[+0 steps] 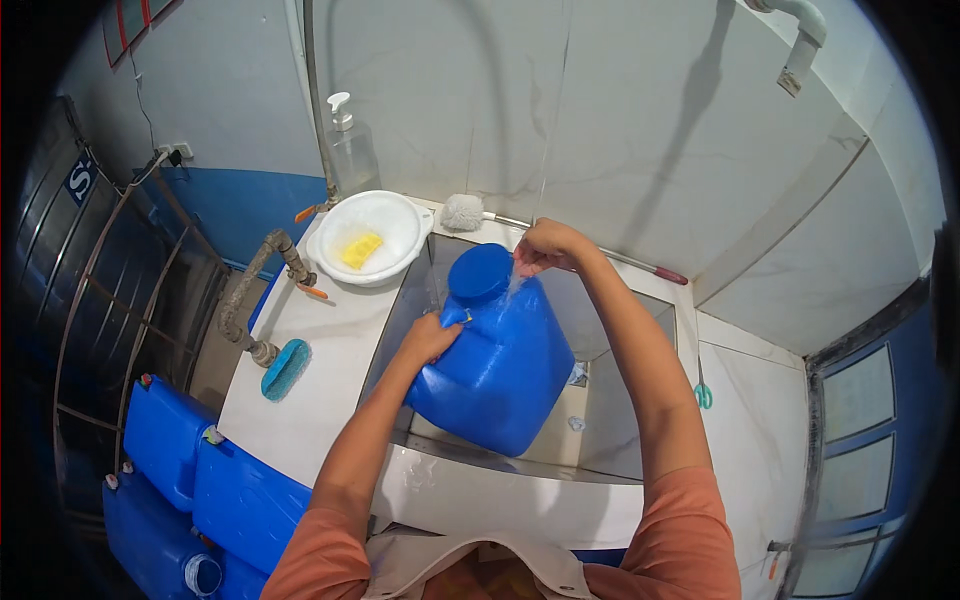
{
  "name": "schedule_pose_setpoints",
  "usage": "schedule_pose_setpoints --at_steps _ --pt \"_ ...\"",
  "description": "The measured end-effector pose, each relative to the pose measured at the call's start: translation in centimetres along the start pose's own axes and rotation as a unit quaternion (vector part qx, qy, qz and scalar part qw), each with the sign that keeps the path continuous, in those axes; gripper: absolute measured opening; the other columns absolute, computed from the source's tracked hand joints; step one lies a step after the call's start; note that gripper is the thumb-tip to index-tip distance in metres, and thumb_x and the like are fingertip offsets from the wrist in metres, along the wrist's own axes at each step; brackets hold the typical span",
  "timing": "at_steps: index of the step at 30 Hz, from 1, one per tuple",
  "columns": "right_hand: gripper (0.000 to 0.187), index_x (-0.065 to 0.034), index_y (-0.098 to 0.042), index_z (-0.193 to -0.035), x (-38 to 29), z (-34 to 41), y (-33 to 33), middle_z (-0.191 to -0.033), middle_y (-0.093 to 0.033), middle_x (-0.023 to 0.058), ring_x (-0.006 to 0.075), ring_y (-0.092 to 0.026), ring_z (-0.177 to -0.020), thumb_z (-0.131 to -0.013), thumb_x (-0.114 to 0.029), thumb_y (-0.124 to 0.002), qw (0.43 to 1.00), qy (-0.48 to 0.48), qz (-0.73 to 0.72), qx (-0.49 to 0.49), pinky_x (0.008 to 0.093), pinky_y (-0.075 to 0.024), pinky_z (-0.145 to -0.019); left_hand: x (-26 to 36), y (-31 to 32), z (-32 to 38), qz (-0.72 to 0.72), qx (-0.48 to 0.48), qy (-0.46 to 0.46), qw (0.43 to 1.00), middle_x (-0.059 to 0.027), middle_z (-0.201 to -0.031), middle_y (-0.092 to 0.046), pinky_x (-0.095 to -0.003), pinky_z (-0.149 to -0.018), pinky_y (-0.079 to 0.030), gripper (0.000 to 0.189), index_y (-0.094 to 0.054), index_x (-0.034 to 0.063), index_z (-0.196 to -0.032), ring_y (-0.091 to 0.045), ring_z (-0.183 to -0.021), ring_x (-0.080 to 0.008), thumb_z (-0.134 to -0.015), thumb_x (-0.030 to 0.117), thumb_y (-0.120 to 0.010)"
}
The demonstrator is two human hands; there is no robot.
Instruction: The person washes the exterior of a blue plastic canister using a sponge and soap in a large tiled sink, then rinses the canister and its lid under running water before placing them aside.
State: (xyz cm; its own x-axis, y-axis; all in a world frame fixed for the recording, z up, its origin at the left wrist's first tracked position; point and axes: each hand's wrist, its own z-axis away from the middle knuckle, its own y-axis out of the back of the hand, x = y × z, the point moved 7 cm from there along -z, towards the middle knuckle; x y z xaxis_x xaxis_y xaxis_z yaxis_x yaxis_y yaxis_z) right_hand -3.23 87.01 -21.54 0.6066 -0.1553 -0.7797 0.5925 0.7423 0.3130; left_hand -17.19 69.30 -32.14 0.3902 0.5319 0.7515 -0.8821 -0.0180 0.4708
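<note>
A large blue plastic jerry can (495,367) with a wide blue screw cap (480,271) is held tilted over the sink (622,420). My left hand (431,339) grips its handle, just below the cap. My right hand (546,246) is at the cap's right side with its fingers bent together. Something clear and whitish (514,286) shows beneath those fingertips, against the can's shoulder; I cannot tell whether it is water or thin plastic film. Crumpled whitish scraps (576,424) lie on the sink bottom.
Left of the sink stand a white basin (371,262) with a yellow sponge (362,250), a pump bottle (352,154), a valved pipe (247,292) and a blue brush (286,370). A long-handled brush (463,213) lies behind. Scissors (703,396) hang right; blue cans (247,499) stand lower left.
</note>
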Motion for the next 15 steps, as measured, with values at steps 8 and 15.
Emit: schedule_pose_setpoints --at_steps 8,15 --pt "0.012 0.0107 -0.058 -0.083 -0.3 -0.1 0.1 -0.078 -0.063 0.0201 0.0257 -0.066 -0.069 -0.081 0.003 -0.048 0.996 -0.01 -0.09 -0.004 0.0321 -0.0587 -0.065 8.5 -1.4 -3.0 -0.246 0.105 -0.352 0.897 -0.0211 -0.097 -0.061 -0.0465 -0.078 -0.046 0.043 -0.057 0.0004 -0.1 -0.06 -0.091 -0.0356 -0.078 0.037 -0.065" --pt "0.013 0.0033 -0.059 -0.073 -1.9 -0.2 -0.7 -0.064 -0.059 0.0125 0.0204 -0.061 -0.057 -0.079 0.001 -0.048 0.993 0.06 -0.055 0.082 0.0305 -0.0532 -0.052 9.8 -3.7 -3.7 -0.275 0.274 -0.501 0.773 -0.0196 -0.093 -0.061 -0.0472 -0.076 -0.046 0.04 -0.059 0.0018 -0.097 -0.06 -0.087 -0.0361 -0.077 0.036 -0.066"
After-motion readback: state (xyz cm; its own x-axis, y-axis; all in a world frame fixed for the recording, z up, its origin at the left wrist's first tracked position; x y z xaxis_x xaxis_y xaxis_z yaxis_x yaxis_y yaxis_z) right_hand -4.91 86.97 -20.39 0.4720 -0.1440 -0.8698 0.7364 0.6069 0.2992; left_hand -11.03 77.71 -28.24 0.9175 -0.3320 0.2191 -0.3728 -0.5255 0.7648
